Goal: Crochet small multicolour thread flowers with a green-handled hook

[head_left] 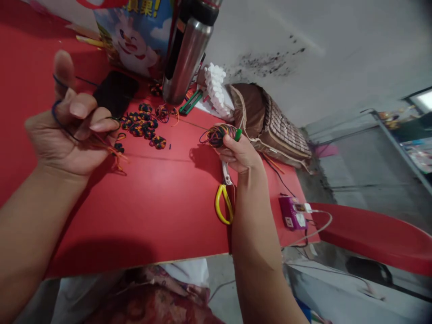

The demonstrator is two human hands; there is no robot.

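My left hand [76, 135] is raised palm up above the red table at the left. Dark yarn [56, 108] loops around its upright index finger. The other fingers are curled on this yarn, and loose orange ends [119, 158] hang below them. My right hand [241, 153] grips a small bundle of multicoloured yarn [216, 136]. A green stick-like handle [238, 134] shows at its thumb; its far end is hidden. Several small dark and orange knotted yarn pieces [139, 127] lie between the hands. Yellow-handled scissors [218, 204] rest beside my right wrist.
A steel thermos [189, 58] and a printed bag [135, 40] stand at the back. Near them lie a black pouch [116, 92] and a green cutter [191, 102]. A brown cushion-like bundle [259, 112] sits back right. A purple power block [292, 213] with cables lies at the right edge.
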